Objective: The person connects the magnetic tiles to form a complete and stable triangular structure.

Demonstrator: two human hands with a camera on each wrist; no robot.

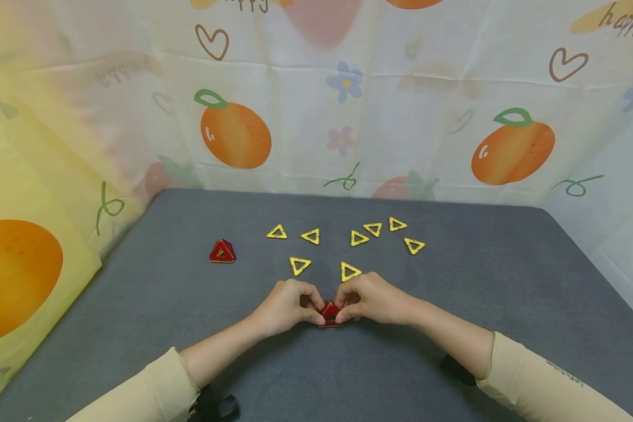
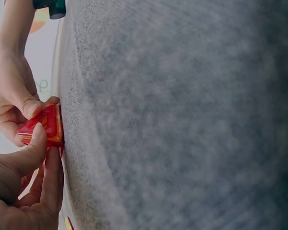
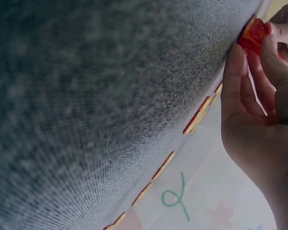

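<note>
Near the front middle of the grey table, a small red pyramid of triangular tiles (image 1: 330,312) stands between my two hands. My left hand (image 1: 287,306) pinches its left side with thumb and fingers. From the other side, my right hand (image 1: 375,300) grips it the same way. In the left wrist view, the red pyramid (image 2: 49,125) has a thumb pressed on its face. The right wrist view shows part of the red pyramid (image 3: 254,36) at the fingertips; its back is hidden. A yellow triangle tile (image 1: 350,271) lies just beyond my right hand.
A finished-looking red pyramid (image 1: 223,251) stands to the left on the table (image 1: 137,328). Several flat yellow triangle tiles lie scattered beyond my hands, among them one yellow tile (image 1: 299,265) and another yellow tile (image 1: 414,245). A fruit-patterned cloth (image 1: 295,117) hangs behind the table.
</note>
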